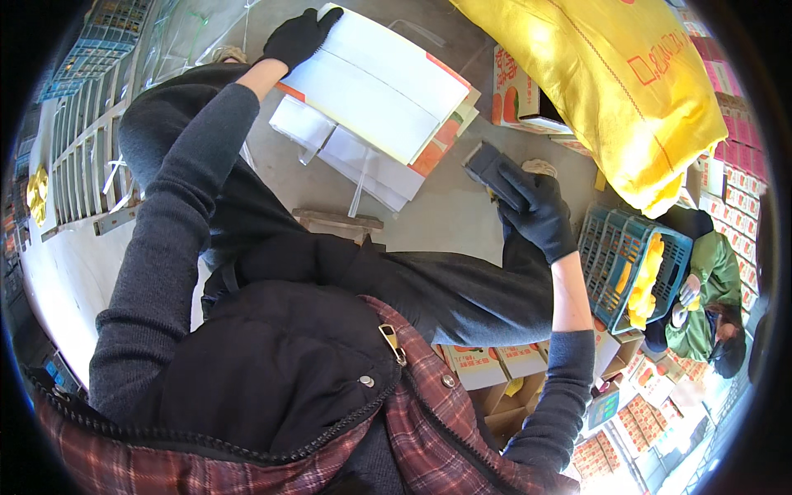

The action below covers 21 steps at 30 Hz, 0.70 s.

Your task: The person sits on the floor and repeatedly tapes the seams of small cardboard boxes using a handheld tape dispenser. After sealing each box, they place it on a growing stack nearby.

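My left hand (pixel 301 38), in a black glove, grips the far left corner of a folded carton blank (pixel 377 77), white on its upper face with orange-red printing at its edges. Under it lie more white carton blanks (pixel 359 154), with clear plastic strapping (pixel 357 192) hanging from them. My right hand (pixel 537 207), gloved too, is closed around a dark block-shaped hand tool (pixel 495 170), which looks like a stapler. The tool is apart from the cardboard, to its right. Its working face cannot be made out.
A bulging yellow woven sack (pixel 619 93) overhangs the right, beside a printed fruit carton (pixel 516 99). Below stands a blue plastic crate (pixel 609 266). Another person (pixel 705 297) in green sits farther right. A metal rack (pixel 93 136) is at left; a low wooden stool (pixel 337 221) is between my legs.
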Tool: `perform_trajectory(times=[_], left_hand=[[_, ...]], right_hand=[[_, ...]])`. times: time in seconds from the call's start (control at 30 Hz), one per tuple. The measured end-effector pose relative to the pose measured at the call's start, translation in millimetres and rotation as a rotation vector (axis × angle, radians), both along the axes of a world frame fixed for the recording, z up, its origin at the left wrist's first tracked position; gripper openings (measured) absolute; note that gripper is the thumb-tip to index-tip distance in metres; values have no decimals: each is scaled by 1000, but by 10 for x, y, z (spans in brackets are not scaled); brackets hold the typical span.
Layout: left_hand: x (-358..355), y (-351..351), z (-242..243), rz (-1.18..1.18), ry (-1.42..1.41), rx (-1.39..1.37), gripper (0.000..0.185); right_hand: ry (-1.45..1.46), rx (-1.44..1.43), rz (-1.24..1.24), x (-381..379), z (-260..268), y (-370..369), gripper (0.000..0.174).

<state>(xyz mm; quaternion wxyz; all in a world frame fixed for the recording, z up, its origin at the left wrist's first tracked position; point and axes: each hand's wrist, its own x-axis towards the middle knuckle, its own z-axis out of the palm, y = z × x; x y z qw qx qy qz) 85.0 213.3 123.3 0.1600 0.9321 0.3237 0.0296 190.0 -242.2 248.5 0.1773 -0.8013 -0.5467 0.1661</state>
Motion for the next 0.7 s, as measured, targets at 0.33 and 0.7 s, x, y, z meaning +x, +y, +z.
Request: perform_trajectory(times=[0.33,0.7], left_hand=[[-91,392,-112,-296,36,200,46],[-392,1763,-718,-347,-129,53,46]], right_hand=[[138,-846,-105,152,-626,1242,25],[1487,1045,-1119,-496,-1795,1760,24]])
